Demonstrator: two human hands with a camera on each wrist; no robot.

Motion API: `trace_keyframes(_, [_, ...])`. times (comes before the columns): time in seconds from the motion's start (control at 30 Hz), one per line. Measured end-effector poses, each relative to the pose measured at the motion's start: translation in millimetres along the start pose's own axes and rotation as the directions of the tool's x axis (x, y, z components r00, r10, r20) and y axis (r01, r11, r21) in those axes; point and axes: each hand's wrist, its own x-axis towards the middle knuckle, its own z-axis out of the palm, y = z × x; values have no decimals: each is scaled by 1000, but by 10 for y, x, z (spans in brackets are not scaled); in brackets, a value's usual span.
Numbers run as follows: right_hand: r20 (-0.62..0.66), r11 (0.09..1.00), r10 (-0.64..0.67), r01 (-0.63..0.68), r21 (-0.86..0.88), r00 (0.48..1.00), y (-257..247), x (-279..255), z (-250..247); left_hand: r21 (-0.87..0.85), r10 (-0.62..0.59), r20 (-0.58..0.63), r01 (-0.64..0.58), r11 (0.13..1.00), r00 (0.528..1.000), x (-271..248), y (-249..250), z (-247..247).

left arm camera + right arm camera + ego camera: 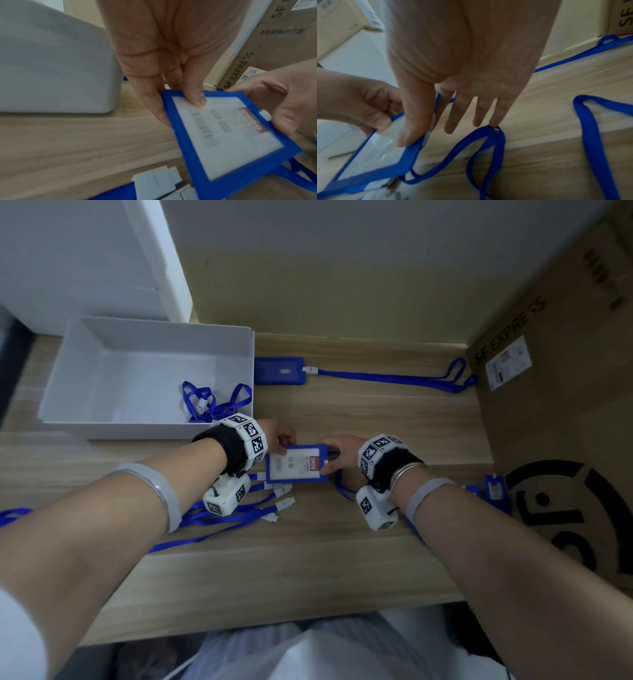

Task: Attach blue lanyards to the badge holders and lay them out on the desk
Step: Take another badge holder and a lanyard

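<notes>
Two hands meet over the middle of the wooden desk [342,570], sharing one blue badge holder [296,465] with a white card inside. The left hand [279,436] pinches its far corner: the thumb lies flat on the clear window while the other fingers [150,97] curl behind the frame. The right hand [337,453] grips the opposite short end, thumb [412,121] pressed on the blue rim beside a small white clasp [265,115], the index finger tucked behind; its remaining fingers [481,111] hang straight and slightly spread, clear of the holder. The holder is tilted, lifted off the wood between the two sets of fingertips.

A loop of blue lanyard [481,142] lies just under the right hand's little finger, touching its tip and trailing toward the holder's near corner. Below the left hand's fingers, several more lanyards [233,515] with white clips are strewn on the desk. Beyond the fingers of both hands, a finished holder with its lanyard [383,376] stretches along the back edge. Left of the left hand sits a white bin [85,371] with tangled lanyards in it; right of the right hand stands a cardboard box [561,412], spare holders [495,491] at its foot.
</notes>
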Motion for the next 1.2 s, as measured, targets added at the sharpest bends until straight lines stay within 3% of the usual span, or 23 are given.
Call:
trace_keyframes(0.17, [-24,989,101,-103,-102,995,34,10,-2,16,-25,13,25,1000,1000,45,-8,28])
trace_keyframes(0.27, [-77,985,77,-88,-146,994,109,-3,-5,21,-40,2,40,999,999,84,-16,36])
trace_keyframes(0.43, [-114,997,78,-79,-5,990,173,-26,-25,14,-68,-10,69,998,998,114,33,90])
trace_keyframes(0.77, [-219,977,47,0,213,975,55,11,-28,-88,7,-21,-8,996,1000,238,247,189])
trace_keyframes(0.97, [-175,1000,1,-4,-18,985,71,0,-46,-92,-12,-50,8,996,999,262,289,225])
trace_keyframes(1.2, [-190,997,-62,51,-62,980,75,-23,-105,-55,40,-145,-49,997,989,271,319,186])
